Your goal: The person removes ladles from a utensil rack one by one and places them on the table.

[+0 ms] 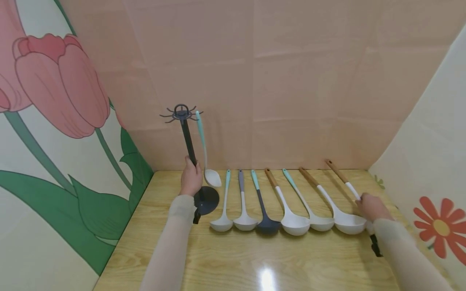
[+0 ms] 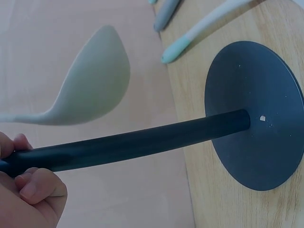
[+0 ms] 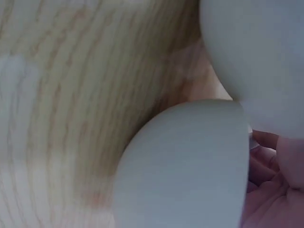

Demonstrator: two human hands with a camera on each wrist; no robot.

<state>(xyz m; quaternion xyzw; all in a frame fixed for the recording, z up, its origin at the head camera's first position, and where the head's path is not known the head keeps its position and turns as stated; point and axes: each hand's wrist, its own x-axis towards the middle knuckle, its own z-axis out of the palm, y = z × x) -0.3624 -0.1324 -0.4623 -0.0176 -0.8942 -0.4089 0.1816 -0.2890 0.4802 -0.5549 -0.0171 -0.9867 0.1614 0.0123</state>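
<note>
My left hand (image 1: 191, 178) grips the post (image 1: 188, 139) of a black utensil stand, which has a ring of hooks (image 1: 182, 114) on top and a round base (image 2: 256, 152). From one hook hangs a white ladle with a mint handle (image 1: 201, 133); its bowl (image 2: 95, 78) shows beside the post in the left wrist view. At the far right, my right hand (image 1: 375, 207) holds the white shaft of a ladle with a wooden handle (image 1: 336, 171). The wrist and sleeve mostly hide its bowl in the head view. Two pale bowls fill the right wrist view, one in front (image 3: 185, 166).
Several ladles lie in a row on the wooden table (image 1: 218, 258), handles toward the back wall. Among them are a black ladle (image 1: 268, 226) and a white one with a wooden handle (image 1: 350, 223). A pink sheet (image 1: 291, 81) covers the back; flower-printed panels flank both sides.
</note>
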